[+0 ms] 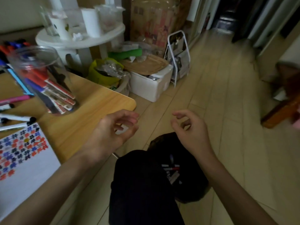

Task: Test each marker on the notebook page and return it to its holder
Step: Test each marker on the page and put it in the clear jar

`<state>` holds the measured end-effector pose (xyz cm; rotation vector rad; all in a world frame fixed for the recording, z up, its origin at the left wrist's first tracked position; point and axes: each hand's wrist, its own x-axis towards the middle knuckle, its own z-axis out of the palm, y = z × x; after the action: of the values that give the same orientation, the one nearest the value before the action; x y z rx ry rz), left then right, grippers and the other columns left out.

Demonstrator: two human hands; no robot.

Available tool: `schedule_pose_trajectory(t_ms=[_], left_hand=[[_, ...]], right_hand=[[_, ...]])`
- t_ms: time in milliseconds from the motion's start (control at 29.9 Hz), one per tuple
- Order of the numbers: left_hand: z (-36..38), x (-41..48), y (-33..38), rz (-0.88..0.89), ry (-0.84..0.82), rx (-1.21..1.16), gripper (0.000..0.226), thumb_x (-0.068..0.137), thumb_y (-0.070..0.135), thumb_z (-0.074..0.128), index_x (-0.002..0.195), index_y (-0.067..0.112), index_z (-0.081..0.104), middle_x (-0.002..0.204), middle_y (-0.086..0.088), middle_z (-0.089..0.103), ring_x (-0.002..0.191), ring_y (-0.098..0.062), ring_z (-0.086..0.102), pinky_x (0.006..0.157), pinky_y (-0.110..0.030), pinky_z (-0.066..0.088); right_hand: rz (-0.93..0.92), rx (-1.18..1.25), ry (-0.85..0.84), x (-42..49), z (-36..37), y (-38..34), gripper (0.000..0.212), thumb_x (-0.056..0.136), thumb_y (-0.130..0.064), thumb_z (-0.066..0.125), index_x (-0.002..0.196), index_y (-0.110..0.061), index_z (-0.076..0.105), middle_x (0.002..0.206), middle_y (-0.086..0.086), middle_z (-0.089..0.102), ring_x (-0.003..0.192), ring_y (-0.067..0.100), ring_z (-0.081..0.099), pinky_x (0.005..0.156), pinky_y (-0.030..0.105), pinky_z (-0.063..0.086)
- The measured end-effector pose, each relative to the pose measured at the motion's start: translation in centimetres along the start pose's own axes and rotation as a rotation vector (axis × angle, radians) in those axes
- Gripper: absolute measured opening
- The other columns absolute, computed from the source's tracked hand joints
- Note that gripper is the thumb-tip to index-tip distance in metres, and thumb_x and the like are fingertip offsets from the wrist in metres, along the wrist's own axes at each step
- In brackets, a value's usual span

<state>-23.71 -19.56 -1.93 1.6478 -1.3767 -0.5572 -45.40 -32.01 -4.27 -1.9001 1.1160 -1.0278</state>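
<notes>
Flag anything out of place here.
Several markers lie in a black bag on the floor, below the empty left hand and right hand, not in the clear jar on the table. Loose markers lie beside the notebook page.

Hash-like marks in red, blue, black on notebook page point(30, 177), labels on markers point(60, 93) unreadable

Bare forearms, L hand point(112, 132), R hand point(192, 132), black clothing point(142, 184) over lap
</notes>
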Motion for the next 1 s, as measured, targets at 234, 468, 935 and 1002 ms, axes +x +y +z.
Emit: schedule_pose_trajectory(t_ms=[234,468,935,1002], left_hand=[[-8.0,-4.9,-2.9,-0.022,0.085,0.184,0.028,0.09,0.023,0.068,0.117,0.031,0.068,0.11,0.02,0.071,0.104,0.003,0.067,0.085,-0.014,0.054],[-17.0,-12.9,-5.6,-0.17,0.33,0.251,0.026,0.091,0.016,0.07,0.113,0.029,0.071,0.101,0.025,0.074,0.093,0.008,0.068,0.075,-0.004,0.049],[-22.1,-18.5,-8.7,-0.293,0.497,0.166,0.02,0.095,0.016,0.069,0.111,0.026,0.074,0.1,0.016,0.074,0.094,0.004,0.069,0.079,-0.01,0.052],[-22.2,-18.5,-8.9,-0.305,0.5,0.139,0.02,0.095,0.016,0.069,0.112,0.025,0.074,0.099,0.016,0.075,0.094,0.004,0.069,0.079,-0.011,0.053]], right_hand=[[-0.103,0.118,-0.275,0.3,6.3,-5.6,0.013,0.096,-0.02,0.07,0.107,-0.026,0.073,0.107,-0.013,0.07,0.088,0.004,0.064,0.072,0.013,0.051],[-0.271,0.228,-0.505,-1.5,16.6,-13.1,0.014,0.094,-0.018,0.072,0.107,-0.023,0.073,0.105,-0.011,0.071,0.08,0.006,0.066,0.068,0.015,0.052],[-0.383,0.069,-0.665,-3.6,31.9,-18.4,0.023,0.092,-0.024,0.078,0.113,-0.023,0.071,0.1,-0.005,0.065,0.072,0.01,0.066,0.063,0.025,0.058],[-0.423,-0.054,-0.617,-3.0,32.7,-18.2,0.028,0.091,-0.03,0.079,0.117,-0.023,0.07,0.101,-0.004,0.061,0.073,0.01,0.064,0.066,0.03,0.059]])
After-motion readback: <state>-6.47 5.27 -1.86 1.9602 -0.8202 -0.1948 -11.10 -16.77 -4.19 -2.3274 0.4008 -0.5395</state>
